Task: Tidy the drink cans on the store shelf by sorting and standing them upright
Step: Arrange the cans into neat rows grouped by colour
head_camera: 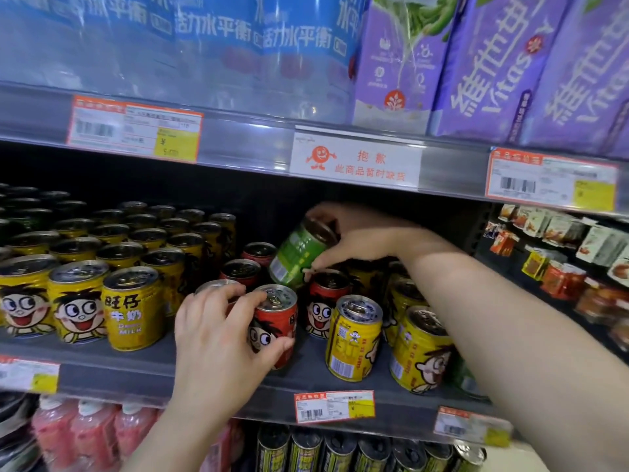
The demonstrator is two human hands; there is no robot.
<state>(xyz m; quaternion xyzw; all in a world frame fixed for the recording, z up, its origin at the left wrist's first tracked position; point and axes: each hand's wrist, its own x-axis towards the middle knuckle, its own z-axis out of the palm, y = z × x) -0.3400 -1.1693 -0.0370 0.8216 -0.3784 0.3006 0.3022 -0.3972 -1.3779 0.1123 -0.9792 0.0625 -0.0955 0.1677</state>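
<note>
On the middle shelf (190, 373), my left hand (218, 338) grips an upright red cartoon-face can (277, 330) near the front edge. My right hand (354, 238) holds a green can (299, 255) tilted in the air above other red cans (328, 301). Rows of upright yellow cans (131, 310) fill the shelf's left side. More yellow cans (354, 337) stand to the right, turned at odd angles, partly hidden by my right forearm.
Above is a shelf with blue bottle packs (211, 49) and purple cartons (493, 69), its edge carrying price tags (134, 129). Snack packets (561, 253) hang at the right. Pink bottles (81, 434) and dark cans (340, 451) fill the shelf below.
</note>
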